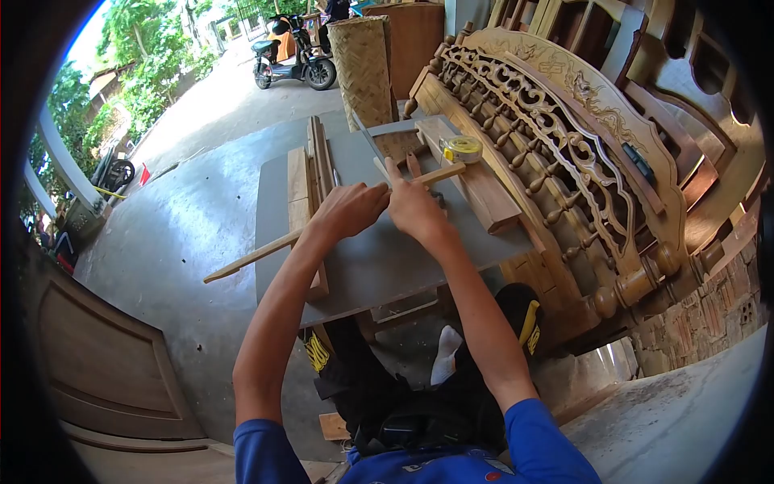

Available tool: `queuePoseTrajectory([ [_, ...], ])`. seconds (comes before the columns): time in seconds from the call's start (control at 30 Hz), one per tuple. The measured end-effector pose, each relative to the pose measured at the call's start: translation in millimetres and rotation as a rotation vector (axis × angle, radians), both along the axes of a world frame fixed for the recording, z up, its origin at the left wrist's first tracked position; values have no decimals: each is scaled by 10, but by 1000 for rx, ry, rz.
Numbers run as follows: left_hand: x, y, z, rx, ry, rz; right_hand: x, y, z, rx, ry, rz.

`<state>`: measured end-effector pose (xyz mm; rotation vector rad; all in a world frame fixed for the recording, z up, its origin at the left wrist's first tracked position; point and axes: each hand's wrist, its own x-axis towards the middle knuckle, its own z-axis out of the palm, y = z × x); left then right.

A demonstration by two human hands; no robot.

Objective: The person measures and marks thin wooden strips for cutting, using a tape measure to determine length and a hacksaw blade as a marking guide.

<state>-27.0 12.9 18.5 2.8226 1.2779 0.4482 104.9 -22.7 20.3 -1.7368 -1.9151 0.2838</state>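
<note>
A long, thin wooden strip point(256, 254) lies slantwise across the grey tabletop point(375, 266), its left end reaching past the edge. My left hand point(353, 211) is closed around the strip near the middle. Right beside it, my right hand point(416, 211) grips the same strip, index finger stretched forward. Beyond the fingers, a narrow grey metal strip point(367, 135) points away; its near end is hidden by my hands. A yellow tape measure point(461, 148) rests on a thick wooden block point(476, 187) to the right. A slim pen-like tool point(335, 177) lies left of the hands.
Several wooden lengths point(299, 194) lie along the table's left side. A carved wooden headboard point(556, 145) leans at the right with other panels behind it. A rolled woven mat point(363, 73) stands beyond the table. A motorbike point(294, 60) is parked further back.
</note>
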Motion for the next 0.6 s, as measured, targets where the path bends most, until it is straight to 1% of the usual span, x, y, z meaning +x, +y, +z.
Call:
queuePoseTrajectory([
  [0.13,-13,35,-5,16,-3,5,-29,-29,-4,-39,145,30],
  [0.23,-28,78,-38,5,-75,-43,-44,-57,-52,-7,161,20],
  [0.33,-31,77,-22,-80,-120,-65,-31,-92,-45,-40,220,40],
  [0.5,-15,-1,44,-163,-125,-16,-30,-88,-155,84,189,52],
  [0.6,-34,22,12,-157,-152,-41,-9,-133,-131,55,177,45],
])
